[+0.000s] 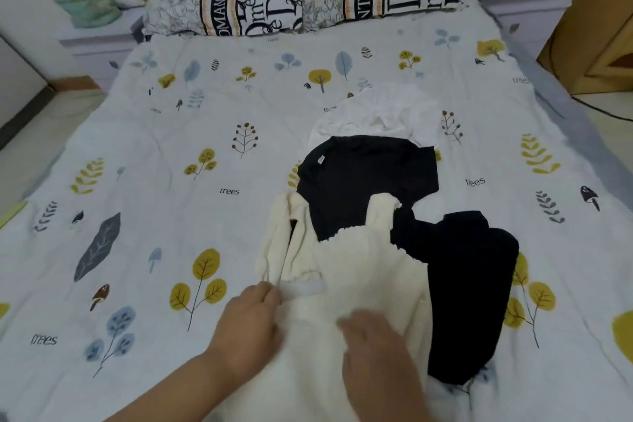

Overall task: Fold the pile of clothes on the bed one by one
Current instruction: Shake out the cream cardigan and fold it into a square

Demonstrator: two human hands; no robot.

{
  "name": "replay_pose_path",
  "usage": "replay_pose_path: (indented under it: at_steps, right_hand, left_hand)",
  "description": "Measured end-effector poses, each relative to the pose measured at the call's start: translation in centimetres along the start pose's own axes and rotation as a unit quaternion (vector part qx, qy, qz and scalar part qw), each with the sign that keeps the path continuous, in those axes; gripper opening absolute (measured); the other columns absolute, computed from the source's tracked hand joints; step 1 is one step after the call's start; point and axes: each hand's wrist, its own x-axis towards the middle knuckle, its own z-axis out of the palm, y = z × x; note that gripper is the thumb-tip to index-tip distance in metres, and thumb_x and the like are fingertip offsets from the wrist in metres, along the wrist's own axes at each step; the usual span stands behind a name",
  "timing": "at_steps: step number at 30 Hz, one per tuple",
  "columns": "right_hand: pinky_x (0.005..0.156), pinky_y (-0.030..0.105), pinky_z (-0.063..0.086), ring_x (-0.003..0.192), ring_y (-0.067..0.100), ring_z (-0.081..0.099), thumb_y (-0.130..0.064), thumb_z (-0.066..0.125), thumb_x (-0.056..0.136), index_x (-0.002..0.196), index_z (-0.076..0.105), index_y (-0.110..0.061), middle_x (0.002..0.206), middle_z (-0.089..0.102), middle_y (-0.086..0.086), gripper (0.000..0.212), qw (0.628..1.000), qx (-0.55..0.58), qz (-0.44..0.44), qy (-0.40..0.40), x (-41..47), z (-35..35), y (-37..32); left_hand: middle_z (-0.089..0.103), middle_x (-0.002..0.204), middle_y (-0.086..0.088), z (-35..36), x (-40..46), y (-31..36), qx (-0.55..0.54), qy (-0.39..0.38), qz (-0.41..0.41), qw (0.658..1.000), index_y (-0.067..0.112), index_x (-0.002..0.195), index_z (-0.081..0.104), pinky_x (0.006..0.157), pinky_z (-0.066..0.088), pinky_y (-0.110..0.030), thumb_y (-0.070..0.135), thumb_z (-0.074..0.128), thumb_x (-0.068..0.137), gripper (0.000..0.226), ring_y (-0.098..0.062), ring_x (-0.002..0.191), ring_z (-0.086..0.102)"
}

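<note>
- Two hands work the cream top: your left hand pinches its edge.
- Right hand is blurred; grip cannot be told.
- Flatten it before folding.

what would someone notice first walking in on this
Both hands, left and right, are at the near edge of the bed on a cream garment. It overlaps a black garment mid-bed, with a white garment behind. Two bold lettered pillows line the head of the leaf-print bedspread.
</note>
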Motion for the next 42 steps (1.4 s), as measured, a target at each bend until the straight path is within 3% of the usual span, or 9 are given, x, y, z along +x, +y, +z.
replay_pose_path:
  at_steps: [6, 12, 17, 21, 25, 30, 34, 37, 42]
  right_hand:
    - [0.115, 0.051, 0.004, 0.142, 0.027, 0.018, -0.017, 0.046, 0.092, 0.150, 0.005, -0.020, 0.151, 0.026, 0.005, 0.071, 0.965, -0.180, -0.012, -0.192, 5.8, 0.4, 0.6]
    - [0.084, 0.035, 0.027, 0.097, 0.018, 0.048, -0.029, 0.037, 0.096, 0.107, 0.051, -0.027, 0.099, 0.058, -0.007, 0.017, 0.977, -0.142, 0.078, -0.139, 4.8, -1.5, 1.7]
    - [0.060, 0.036, 0.041, 0.048, 0.024, 0.051, 0.004, 0.076, 0.060, 0.066, 0.064, -0.014, 0.050, 0.053, -0.002, 0.022, 0.991, -0.066, 0.090, 0.067, 4.0, -6.2, 0.9]
    - [0.071, 0.036, 0.036, 0.079, 0.025, 0.053, -0.008, 0.051, 0.088, 0.086, 0.063, -0.013, 0.078, 0.058, 0.002, 0.013, 0.988, -0.009, 0.146, 0.045, 4.9, -11.3, -1.4]
    - [0.100, 0.031, 0.035, 0.123, 0.014, 0.040, -0.034, 0.047, 0.092, 0.133, 0.046, -0.022, 0.129, 0.047, -0.005, 0.042, 0.958, 0.229, 0.159, 0.067, 3.7, -17.1, -5.5]
    - [0.079, 0.003, 0.042, 0.111, -0.014, 0.048, -0.075, 0.057, 0.065, 0.123, 0.040, -0.045, 0.124, 0.051, -0.023, 0.067, 0.835, 0.546, 0.071, -0.011, -0.6, -24.9, -12.0]
    - [0.079, 0.019, 0.048, 0.105, -0.012, 0.052, -0.051, 0.075, 0.054, 0.123, 0.036, -0.054, 0.115, 0.053, -0.030, 0.079, 0.887, 0.460, 0.047, 0.004, -2.9, -28.5, -15.5]
    - [0.063, 0.020, 0.049, 0.076, 0.003, 0.059, -0.026, 0.064, 0.079, 0.092, 0.056, -0.035, 0.083, 0.064, -0.010, 0.018, 0.896, 0.425, 0.086, 0.095, -2.8, -31.9, -16.1]
    - [0.058, 0.016, 0.045, 0.066, 0.005, 0.058, 0.002, 0.042, 0.088, 0.077, 0.062, -0.021, 0.071, 0.066, -0.006, 0.033, 0.858, 0.469, 0.066, 0.200, -2.9, -40.3, -17.4]
  left_hand:
    - [0.044, 0.140, -0.004, 2.6, 2.4, -0.5, 0.022, -0.172, -0.070, 0.982, 0.022, 0.148, 0.014, 0.104, 0.028, -0.037, 0.035, 0.047, 0.089, 0.070, -0.022, 0.130, 0.039]
    - [0.042, 0.065, 0.008, -2.2, 3.0, 0.2, 0.157, -0.212, 0.022, 0.964, 0.022, 0.067, 0.045, 0.092, 0.024, -0.036, 0.049, 0.054, 0.079, 0.031, -0.020, 0.085, 0.052]
    - [0.047, 0.061, 0.007, -10.7, 1.7, 1.4, 0.081, -0.227, 0.085, 0.967, 0.016, 0.071, 0.056, 0.109, 0.016, -0.024, 0.051, 0.059, 0.079, 0.037, -0.015, 0.084, 0.058]
    - [0.035, 0.044, 0.009, -18.8, 0.0, 4.5, -0.210, -0.221, 0.037, 0.952, 0.017, 0.049, 0.041, 0.043, 0.028, -0.019, 0.029, 0.064, 0.083, 0.042, -0.006, 0.040, 0.034]
    - [0.066, 0.064, -0.004, -25.4, -2.3, 7.1, -0.525, -0.164, -0.013, 0.835, 0.015, 0.061, 0.064, 0.051, 0.046, -0.019, 0.025, 0.065, 0.081, 0.022, -0.013, 0.052, 0.060]
    - [0.064, 0.064, -0.006, -32.4, -4.8, 10.8, -0.697, -0.070, -0.046, 0.712, 0.008, 0.077, 0.062, 0.051, 0.052, -0.021, 0.025, 0.054, 0.092, 0.024, -0.014, 0.054, 0.062]
    - [0.060, 0.056, -0.004, -38.3, -7.5, 13.8, -0.756, -0.046, -0.035, 0.652, 0.010, 0.074, 0.057, 0.051, 0.053, -0.024, 0.023, 0.055, 0.090, 0.021, -0.015, 0.050, 0.058]
    - [0.064, 0.063, -0.006, -42.8, -10.2, 15.1, -0.762, -0.027, 0.001, 0.648, 0.007, 0.079, 0.060, 0.057, 0.055, -0.027, 0.017, 0.058, 0.088, 0.014, -0.015, 0.056, 0.062]
    - [0.070, 0.075, -0.007, -49.4, -14.7, 13.7, -0.691, 0.039, -0.001, 0.722, 0.006, 0.087, 0.067, 0.054, 0.055, -0.027, 0.013, 0.064, 0.084, 0.008, -0.016, 0.062, 0.067]
